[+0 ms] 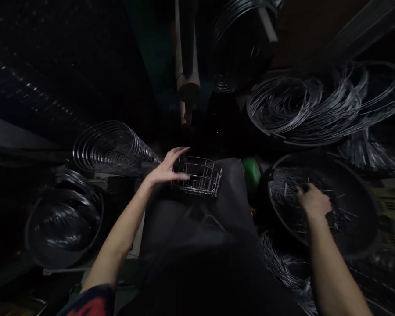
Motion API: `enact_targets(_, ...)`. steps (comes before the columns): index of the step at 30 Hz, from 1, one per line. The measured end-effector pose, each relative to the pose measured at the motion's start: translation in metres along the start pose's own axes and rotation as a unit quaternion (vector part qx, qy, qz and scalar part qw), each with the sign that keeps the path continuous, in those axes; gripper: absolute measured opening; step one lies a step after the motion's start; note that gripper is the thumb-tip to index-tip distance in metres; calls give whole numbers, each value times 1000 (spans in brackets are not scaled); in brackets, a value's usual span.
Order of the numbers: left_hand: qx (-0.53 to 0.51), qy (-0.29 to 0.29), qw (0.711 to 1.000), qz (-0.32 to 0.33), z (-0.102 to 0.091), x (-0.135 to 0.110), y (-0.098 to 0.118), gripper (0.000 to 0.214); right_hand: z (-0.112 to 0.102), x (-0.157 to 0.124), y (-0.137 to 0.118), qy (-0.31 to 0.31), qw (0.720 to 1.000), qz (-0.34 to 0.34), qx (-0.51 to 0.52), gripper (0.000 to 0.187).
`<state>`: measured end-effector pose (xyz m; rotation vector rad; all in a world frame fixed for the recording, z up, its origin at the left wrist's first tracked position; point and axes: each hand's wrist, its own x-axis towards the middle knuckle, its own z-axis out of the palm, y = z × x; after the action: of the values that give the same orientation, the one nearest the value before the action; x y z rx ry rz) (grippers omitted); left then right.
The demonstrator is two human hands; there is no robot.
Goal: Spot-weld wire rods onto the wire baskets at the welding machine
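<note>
A small wire basket (202, 175) rests on the dark cloth over my lap. At its left side is my left hand (167, 169), with thumb and fingers spread wide and the thumb across the front wires. Whether the hand touches the basket is hard to tell. Over on the right, my right hand (314, 202) reaches into a wide dark pan (362, 210) holding many short metal wire pieces (286, 188). Its fingers are curled together among the pieces, slightly blurred; what they pinch is too dark to make out.
Wire coils (292, 105) lie beyond the pan. At left stand a spring-like stack of wire rings (108, 145) and a bowl (29, 237) of shiny rings. A machine column (187, 66) hangs ahead of the basket. Something green (251, 172) sits beside the cloth.
</note>
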<state>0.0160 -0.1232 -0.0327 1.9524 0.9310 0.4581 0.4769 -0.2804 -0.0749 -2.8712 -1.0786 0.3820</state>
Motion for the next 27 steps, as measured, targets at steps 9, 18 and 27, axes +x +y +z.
enact_targets(9, 85, 32, 995, 46, 20, -28, -24, 122, 40, -128, -97, -185, 891, -170, 378, 44)
enact_targets(18, 127, 105, 985, 53, 11, -14, -3, 112, -39, -135, -200, -402, 791, -322, 329, 27)
enact_targets(27, 166, 153, 972, 62, -8, -13, 10, 85, -30, -139, -247, -29, 759, -649, -38, 34)
